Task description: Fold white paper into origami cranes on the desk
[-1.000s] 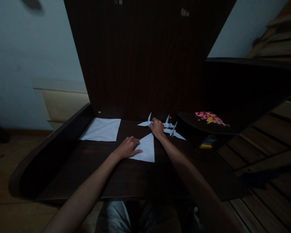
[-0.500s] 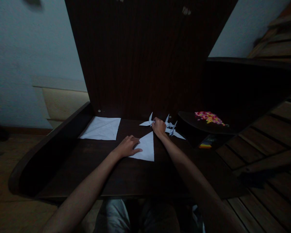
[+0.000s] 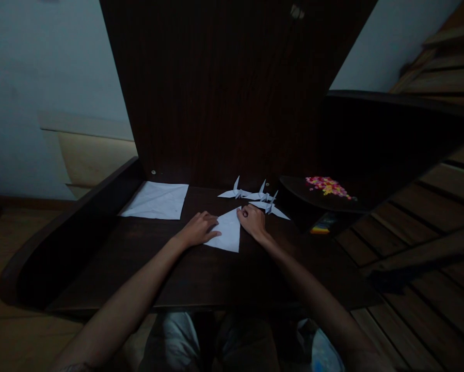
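Note:
A white sheet of paper folded to a point (image 3: 228, 232) lies on the dark desk in front of me. My left hand (image 3: 200, 229) rests flat over its left side, fingers apart, thumb stretched across it. At the paper's upper right corner, my right hand (image 3: 252, 220) is closed, its curled fingers touching the tip and edge. Just beyond it are three white origami cranes, a left one (image 3: 235, 192), a middle one (image 3: 260, 195) and a front right one (image 3: 270, 206).
Another white sheet (image 3: 156, 200) lies flat and creased at the desk's left. On a small corner shelf (image 3: 293, 188) at the right is a pile of small pink, red and yellow pieces (image 3: 328, 186). A tall dark panel (image 3: 224, 93) rises behind the desk.
My right hand has come back toward me from beside the cranes to the folded paper's upper corner, uncovering the cranes. My left hand stays on the paper. The view has shifted slightly.

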The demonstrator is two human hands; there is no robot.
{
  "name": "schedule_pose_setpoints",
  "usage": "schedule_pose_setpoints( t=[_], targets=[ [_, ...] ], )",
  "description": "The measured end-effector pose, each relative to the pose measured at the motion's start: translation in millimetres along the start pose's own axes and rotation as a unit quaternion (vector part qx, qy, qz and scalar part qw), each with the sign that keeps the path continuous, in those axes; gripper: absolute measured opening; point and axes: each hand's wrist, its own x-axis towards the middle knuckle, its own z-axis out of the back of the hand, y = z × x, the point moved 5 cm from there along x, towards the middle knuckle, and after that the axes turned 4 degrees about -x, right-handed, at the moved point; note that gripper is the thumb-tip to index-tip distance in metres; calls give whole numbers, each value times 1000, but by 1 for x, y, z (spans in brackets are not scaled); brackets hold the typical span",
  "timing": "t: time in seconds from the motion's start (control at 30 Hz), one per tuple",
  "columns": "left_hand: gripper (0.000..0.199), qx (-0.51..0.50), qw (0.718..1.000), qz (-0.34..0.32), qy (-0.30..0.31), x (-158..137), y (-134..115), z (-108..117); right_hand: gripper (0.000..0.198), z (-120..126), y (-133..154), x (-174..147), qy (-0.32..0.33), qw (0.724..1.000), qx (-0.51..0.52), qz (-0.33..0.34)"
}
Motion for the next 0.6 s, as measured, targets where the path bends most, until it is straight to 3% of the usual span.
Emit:
schedule_pose_setpoints(
  t=[0.2,0.6],
  targets=[
    [36,1,1000,-2,7,0,0,0,21,1,-15,-26,9,997,69,-34],
    [36,18,1000,7,-7,2,8,-6,19,-7,-29,-26,-47,970,230,-55]
  ],
)
